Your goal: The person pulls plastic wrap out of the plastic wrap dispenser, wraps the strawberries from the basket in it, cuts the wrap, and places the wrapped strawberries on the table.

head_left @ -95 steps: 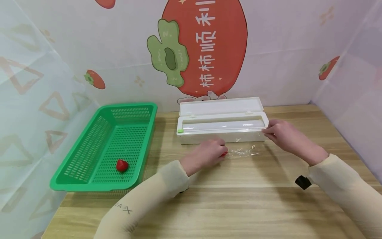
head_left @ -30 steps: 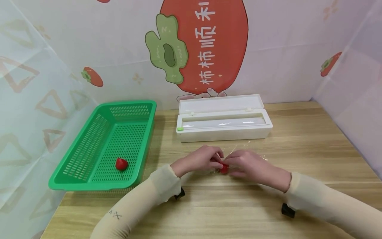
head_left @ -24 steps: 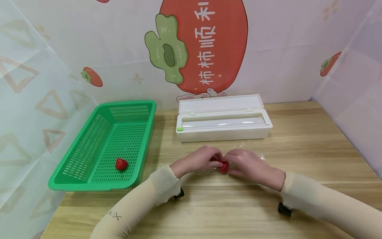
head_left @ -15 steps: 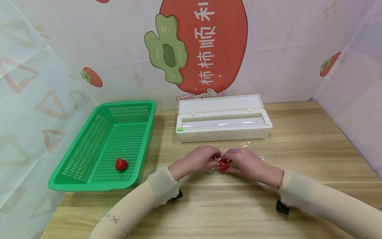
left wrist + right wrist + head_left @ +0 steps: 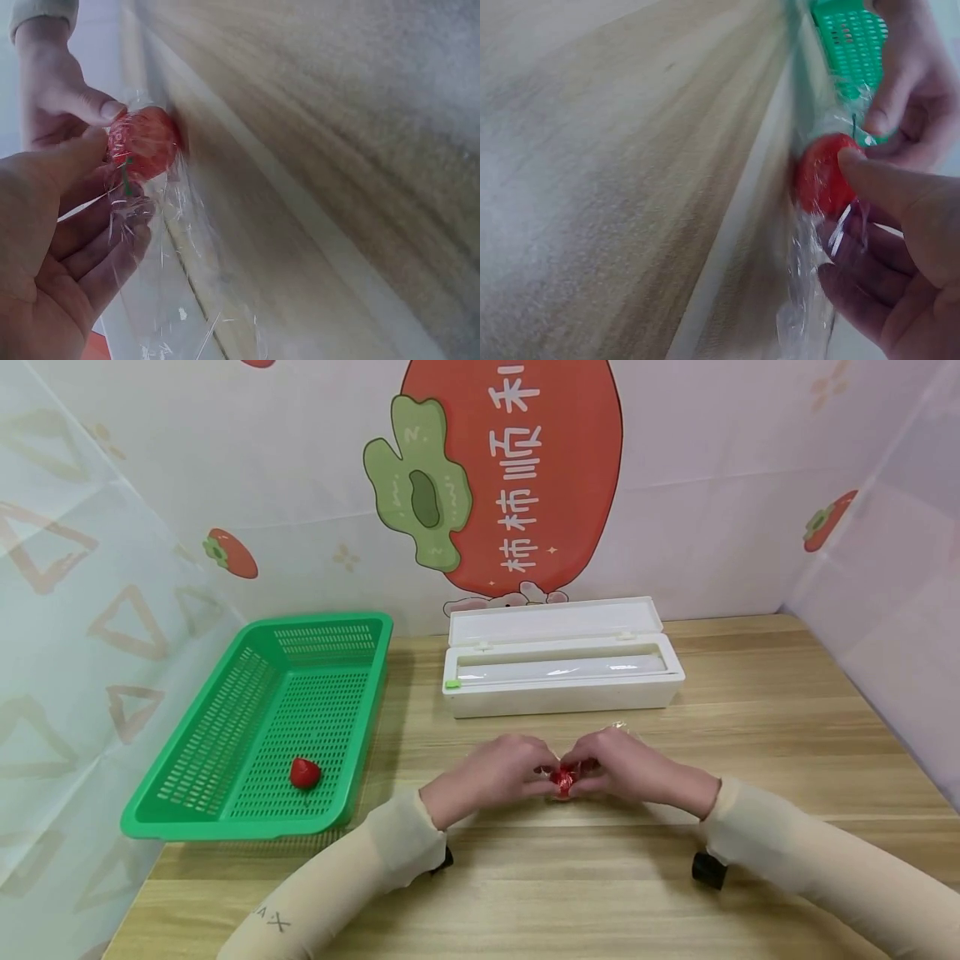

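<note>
A small red fruit [image 5: 564,783] with a thin green stem is wrapped in clear cling film [image 5: 180,217], low over the wooden table. My left hand [image 5: 504,770] pinches the film-covered fruit from the left, its thumb and fingers around the stem side. From the right, my right hand [image 5: 628,767] holds the same fruit; its thumb presses on the red surface in the right wrist view. Loose, crumpled film trails below the fruit in both wrist views. Fingers hide part of the fruit in the head view.
Behind the hands stands a white cling film box [image 5: 562,700], lid up, roll inside. A green basket [image 5: 369,727] at the left holds another red fruit [image 5: 305,773]. A printed cloth wall [image 5: 705,552] closes off the back of the table [image 5: 570,893].
Earlier, my right hand was at the box's right end; it has come to the fruit beside my left hand. Both hands have since gathered the spread film closer around the fruit.
</note>
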Tool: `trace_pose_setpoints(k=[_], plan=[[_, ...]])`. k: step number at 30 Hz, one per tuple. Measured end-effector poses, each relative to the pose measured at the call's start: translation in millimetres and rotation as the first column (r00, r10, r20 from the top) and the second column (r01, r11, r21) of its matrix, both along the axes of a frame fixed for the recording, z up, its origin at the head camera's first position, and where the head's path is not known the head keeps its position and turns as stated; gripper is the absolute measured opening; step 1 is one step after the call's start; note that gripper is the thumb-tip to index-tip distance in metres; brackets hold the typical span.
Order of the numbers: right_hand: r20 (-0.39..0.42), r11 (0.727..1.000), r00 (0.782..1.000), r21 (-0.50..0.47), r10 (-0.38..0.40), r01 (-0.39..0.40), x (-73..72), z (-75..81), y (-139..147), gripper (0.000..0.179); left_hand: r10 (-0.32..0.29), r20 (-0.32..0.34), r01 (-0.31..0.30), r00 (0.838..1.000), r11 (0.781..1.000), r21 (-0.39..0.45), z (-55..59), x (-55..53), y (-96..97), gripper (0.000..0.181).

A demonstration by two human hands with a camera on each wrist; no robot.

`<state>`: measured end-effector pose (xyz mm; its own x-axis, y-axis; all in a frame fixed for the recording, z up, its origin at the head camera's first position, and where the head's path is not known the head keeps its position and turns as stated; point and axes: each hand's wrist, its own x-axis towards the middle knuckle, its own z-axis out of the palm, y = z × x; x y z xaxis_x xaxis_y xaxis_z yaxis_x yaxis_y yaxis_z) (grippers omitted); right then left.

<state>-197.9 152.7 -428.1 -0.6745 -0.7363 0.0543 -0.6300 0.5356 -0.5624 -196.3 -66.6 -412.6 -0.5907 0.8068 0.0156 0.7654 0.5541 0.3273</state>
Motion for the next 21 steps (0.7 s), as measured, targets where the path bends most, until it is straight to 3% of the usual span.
trace_pose_setpoints(k=[4, 8, 16, 21], plan=[[0.093, 1.0, 0.996, -0.008, 0.003, -0.003, -0.9, -1.2, 1.8, 0.024, -0.005, -0.014, 0.005, 1.0, 0.999, -0.034, -2.2, 3.2, 2.3, 0.025], [0.119, 1.0, 0.993, -0.006, -0.008, 0.009, -0.8, -2.6, 2.2, 0.027, 0.021, -0.031, -0.023, 0.999, 0.998, -0.066, -3.3, 4.7, 3.9, 0.028], [-0.092, 0.996, 0.992, 0.012, -0.091, 0.093, 3.0, 1.2, 2.7, 0.024, 0.07, 0.022, -0.068, 0.997, 0.996, -0.064, -3.7, 2.8, 3.2, 0.018], [-0.141, 0.997, 0.987, 0.011, -0.072, 0.074, 4.2, 0.9, 0.7, 0.027, 0.088, 0.057, -0.085, 0.994, 0.995, -0.05, -5.3, -0.6, 0.1, 0.017]])
